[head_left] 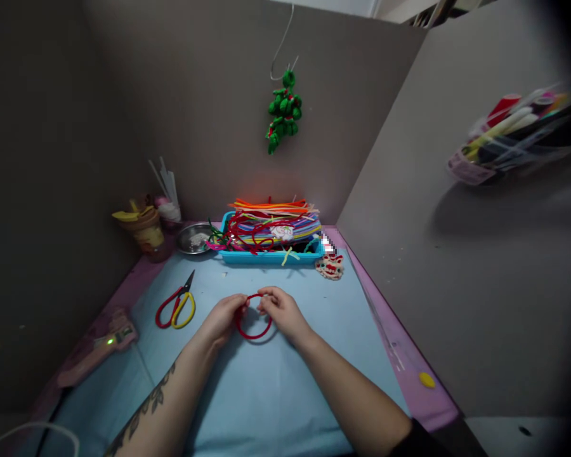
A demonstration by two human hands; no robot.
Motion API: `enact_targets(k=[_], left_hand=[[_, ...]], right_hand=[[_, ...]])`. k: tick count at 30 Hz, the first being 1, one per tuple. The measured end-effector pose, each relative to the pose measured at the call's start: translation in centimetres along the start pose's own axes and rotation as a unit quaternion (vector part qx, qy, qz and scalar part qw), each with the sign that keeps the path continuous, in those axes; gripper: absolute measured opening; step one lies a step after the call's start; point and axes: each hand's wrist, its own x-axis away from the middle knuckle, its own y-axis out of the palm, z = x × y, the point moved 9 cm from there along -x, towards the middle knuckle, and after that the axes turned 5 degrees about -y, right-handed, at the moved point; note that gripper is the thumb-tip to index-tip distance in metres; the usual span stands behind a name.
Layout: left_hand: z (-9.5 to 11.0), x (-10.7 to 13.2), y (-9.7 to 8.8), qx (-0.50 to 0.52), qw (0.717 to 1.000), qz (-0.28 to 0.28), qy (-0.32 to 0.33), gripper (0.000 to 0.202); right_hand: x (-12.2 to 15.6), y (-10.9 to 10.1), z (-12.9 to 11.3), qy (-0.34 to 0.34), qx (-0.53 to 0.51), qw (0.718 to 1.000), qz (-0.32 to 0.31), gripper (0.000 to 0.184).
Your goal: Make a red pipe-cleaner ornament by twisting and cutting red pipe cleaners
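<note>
- Clearly, some shaping is done: a red strip stands bent into a ring, held between the hands over the middle of the blue cloth.
- The left hand has its fingertips pinched on the ring's upper left; the right hand has its own closed on the upper right. The hands are near each other but apart, with a short red stretch showing between them.
- The lower arc is smoothly rounded, so the bend looks finished there. Whether the ends are joined at the top (the fingers cover much of it) cannot be told.
- Nothing else can be seen fixed to the ring, so I judge the piece to be at an early stage.
- No cutting or gluing is under way: the scissors lie on the cloth to the left, blades slightly parted, and the glue gun rests farther left, its small light glowing.
- Plenty of stock is unused: the tray beyond the hands holds a heap of coloured strips, loose red ones among them.
- Two made-up pieces are separate from the one in hand: a cream-and-red figure beside the tray's right corner, and a green ornament hanging on the back wall.
</note>
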Motion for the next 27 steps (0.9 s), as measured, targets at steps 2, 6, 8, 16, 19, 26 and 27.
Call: enact_targets(k=[2,6,8,16,19,26,27], left_hand=[[-0.4,-0.1,-0.4,0.05,0.998,0.011,-0.032,0.016],[-1.3,-0.2,-0.2,0.094,0.99,-0.01,-0.101,0.02],[-1.6,-0.1,0.0,0.081,0.99,-0.025,-0.109,0.025],[-1.0,0.4,0.5,-0.038,0.997,-0.033,-0.054,0.035],[-0.6,0.5,0.8,-0.072,0.996,-0.03,-0.033,0.033],[0.2,0.0,-0.5,-0.023,1.0,0.014,0.004,0.031],[0.4,0.0,-1.0,0.004,0.999,0.031,0.013,0.031]], right_hand=[[-0.1,0.1,1.2,0.05,-0.057,0.997,-0.007,0.025],[0.0,-0.2,2.0,0.094,-0.068,0.993,0.008,0.025],[0.1,-0.2,1.9,0.105,-0.057,0.993,0.009,0.024],[0.0,-1.3,1.2,0.09,0.019,0.995,0.026,0.017],[-0.1,-1.6,1.1,0.081,0.022,0.996,0.038,0.019],[-0.1,-1.5,1.8,0.109,-0.157,0.979,0.073,0.053],[0.0,-1.4,1.9,0.117,-0.179,0.974,0.076,0.055]])
